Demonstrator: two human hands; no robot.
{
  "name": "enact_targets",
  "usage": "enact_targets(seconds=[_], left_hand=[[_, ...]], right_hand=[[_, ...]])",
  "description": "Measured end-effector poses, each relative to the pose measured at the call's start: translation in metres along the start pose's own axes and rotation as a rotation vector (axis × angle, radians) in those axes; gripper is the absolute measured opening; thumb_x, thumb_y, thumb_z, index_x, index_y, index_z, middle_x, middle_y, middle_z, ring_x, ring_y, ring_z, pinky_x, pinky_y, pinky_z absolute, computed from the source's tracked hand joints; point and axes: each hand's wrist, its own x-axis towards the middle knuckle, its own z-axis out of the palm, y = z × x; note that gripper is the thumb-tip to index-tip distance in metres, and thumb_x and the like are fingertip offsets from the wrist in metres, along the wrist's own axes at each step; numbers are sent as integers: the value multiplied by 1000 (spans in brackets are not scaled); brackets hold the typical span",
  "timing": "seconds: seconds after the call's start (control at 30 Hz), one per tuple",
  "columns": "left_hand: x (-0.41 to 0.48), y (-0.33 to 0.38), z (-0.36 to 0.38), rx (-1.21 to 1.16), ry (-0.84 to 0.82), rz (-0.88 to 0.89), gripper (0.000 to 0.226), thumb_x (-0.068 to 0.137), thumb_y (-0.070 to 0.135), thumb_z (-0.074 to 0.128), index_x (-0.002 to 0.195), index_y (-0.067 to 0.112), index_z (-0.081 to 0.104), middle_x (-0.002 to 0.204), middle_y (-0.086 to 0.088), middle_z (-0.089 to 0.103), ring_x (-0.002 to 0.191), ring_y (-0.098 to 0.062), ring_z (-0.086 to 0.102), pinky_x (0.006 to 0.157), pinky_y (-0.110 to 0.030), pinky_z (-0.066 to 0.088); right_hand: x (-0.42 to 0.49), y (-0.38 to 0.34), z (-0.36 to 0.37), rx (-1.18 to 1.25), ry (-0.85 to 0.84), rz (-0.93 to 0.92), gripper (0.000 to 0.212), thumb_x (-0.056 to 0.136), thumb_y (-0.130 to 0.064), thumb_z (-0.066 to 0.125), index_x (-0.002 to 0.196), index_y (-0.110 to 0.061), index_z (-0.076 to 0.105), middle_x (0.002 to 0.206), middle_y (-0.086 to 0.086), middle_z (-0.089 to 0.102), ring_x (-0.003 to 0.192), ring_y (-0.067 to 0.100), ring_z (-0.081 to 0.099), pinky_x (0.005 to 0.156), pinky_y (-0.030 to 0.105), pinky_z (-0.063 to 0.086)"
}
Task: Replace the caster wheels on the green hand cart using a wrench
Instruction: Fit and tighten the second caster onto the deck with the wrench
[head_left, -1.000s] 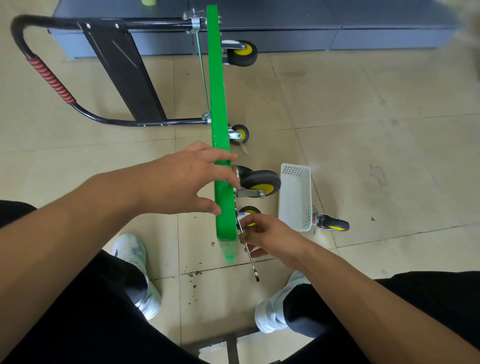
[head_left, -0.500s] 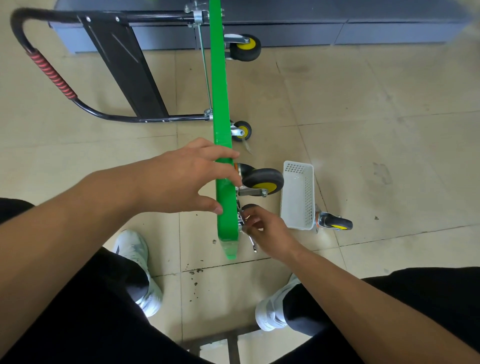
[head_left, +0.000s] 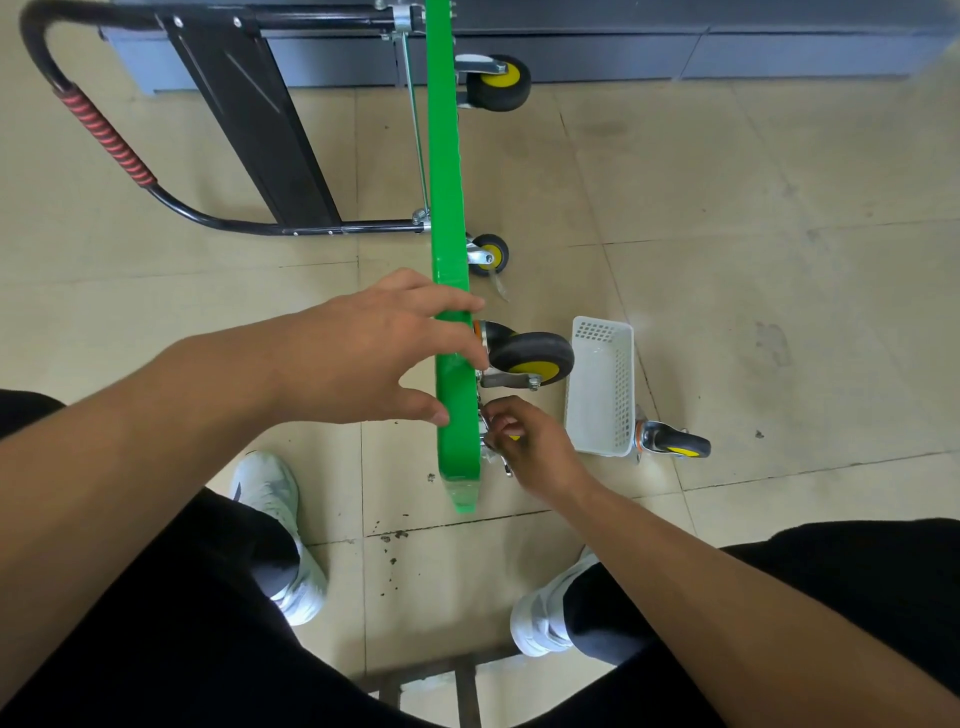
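Gripping green cart deck (head_left: 450, 208), left hand (head_left: 363, 353); right hand (head_left: 535, 447) pinching wrench (head_left: 507, 471) beside white basket (head_left: 619, 395), loose caster (head_left: 675, 446).

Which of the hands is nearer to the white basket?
Right. The right hand, holding the wrench, is just beside the white basket; the left hand holds the green deck, farther off on its other side.

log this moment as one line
left hand: grips cart edge | right hand: holds wrench, mostly hidden, at cart underside | floor: basket, loose caster beside it
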Motion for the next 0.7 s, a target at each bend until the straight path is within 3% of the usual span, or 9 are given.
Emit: enact_targets(seconds=[0.27,0.7], left_hand=[[-2,0,2,-11,15,2,54,80,56,72,129,49,53,160,12,28,139,-18,24,107,-45,41],[-1,1,0,-4,-1,-17,54,80,56,72,130,50,53,160,14,26,140,-16,22,109,-42,39]], right_hand=[[13,-5,9,147,43,1,30,98,0,63,109,-28,64,99,-1,69,93,12,65,80,13,50],[11,12,10,76,52,-59,32,97,0,65,108,-31,64,105,-2,68,100,17,67,92,24,54]])
